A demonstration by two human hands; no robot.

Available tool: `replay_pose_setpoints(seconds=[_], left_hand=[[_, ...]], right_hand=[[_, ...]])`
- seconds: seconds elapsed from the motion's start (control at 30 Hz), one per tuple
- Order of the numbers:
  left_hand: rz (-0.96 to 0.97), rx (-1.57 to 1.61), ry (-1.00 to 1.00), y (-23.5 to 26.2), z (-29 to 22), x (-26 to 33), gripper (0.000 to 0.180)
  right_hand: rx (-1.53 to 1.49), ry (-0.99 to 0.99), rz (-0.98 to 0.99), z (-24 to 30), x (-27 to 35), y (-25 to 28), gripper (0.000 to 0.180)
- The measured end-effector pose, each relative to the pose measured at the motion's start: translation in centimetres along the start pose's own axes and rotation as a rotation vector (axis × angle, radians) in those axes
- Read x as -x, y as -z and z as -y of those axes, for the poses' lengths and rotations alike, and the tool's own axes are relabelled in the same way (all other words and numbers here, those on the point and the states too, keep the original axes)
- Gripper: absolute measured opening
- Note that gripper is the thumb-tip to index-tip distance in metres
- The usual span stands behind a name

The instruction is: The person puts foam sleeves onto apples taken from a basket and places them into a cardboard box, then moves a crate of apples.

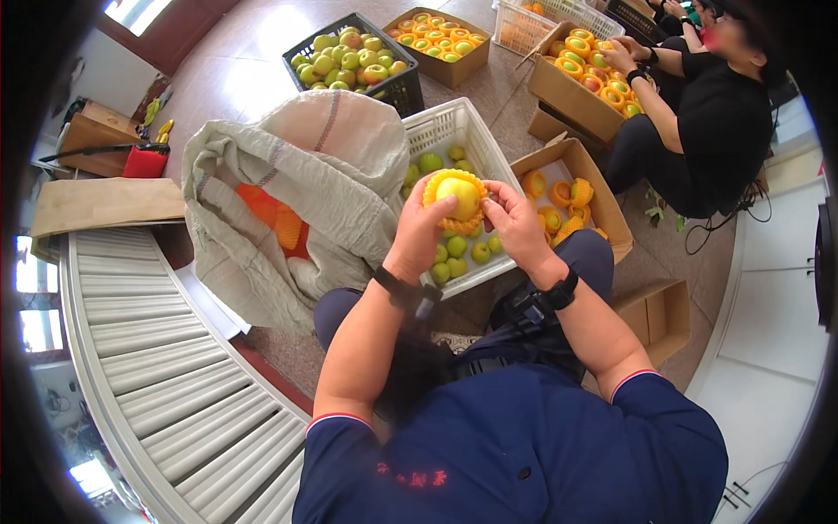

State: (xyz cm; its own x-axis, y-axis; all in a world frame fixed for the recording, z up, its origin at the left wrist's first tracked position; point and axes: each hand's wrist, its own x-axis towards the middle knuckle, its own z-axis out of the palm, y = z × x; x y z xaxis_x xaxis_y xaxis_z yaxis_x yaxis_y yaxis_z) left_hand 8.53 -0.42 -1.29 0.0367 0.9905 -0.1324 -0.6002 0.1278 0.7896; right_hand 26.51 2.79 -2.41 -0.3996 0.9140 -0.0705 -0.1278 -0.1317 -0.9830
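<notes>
Between my two hands is a yellow-green apple sitting in a yellow foam net sleeve. My left hand wraps round its left side, the thumb on the front. The fingers of my right hand pinch the sleeve's right edge. Below my hands stands a white plastic crate with several loose green apples in it. Against its right side is an open cardboard box, partly filled with apples in yellow sleeves.
Left of the crate slumps a big cloth sack with an orange bag inside. A black crate of apples and a box of sleeved apples stand beyond. At right, another person handles a filled box. A white radiator runs along the left.
</notes>
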Motion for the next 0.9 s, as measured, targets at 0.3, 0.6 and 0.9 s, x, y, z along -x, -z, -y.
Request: replay_pose_setpoints(seconds=[0.3,0.6,0.9], left_hand=[[-0.049,-0.438,-0.154,0.0,0.9,0.1,0.058],[-0.027,-0.285,0.063,0.2,0.2,0.0,0.048],[-0.03,-0.007,0.027,0.2,0.0,0.5,0.043]], right_hand=[[0.247,0.13,-0.141,-0.1,0.1,0.2,0.029],[0.347,0.185,-0.192,-0.1,0.1,0.3,0.03],[0.38,0.163,-0.114,-0.2,0.1,0.3,0.033]])
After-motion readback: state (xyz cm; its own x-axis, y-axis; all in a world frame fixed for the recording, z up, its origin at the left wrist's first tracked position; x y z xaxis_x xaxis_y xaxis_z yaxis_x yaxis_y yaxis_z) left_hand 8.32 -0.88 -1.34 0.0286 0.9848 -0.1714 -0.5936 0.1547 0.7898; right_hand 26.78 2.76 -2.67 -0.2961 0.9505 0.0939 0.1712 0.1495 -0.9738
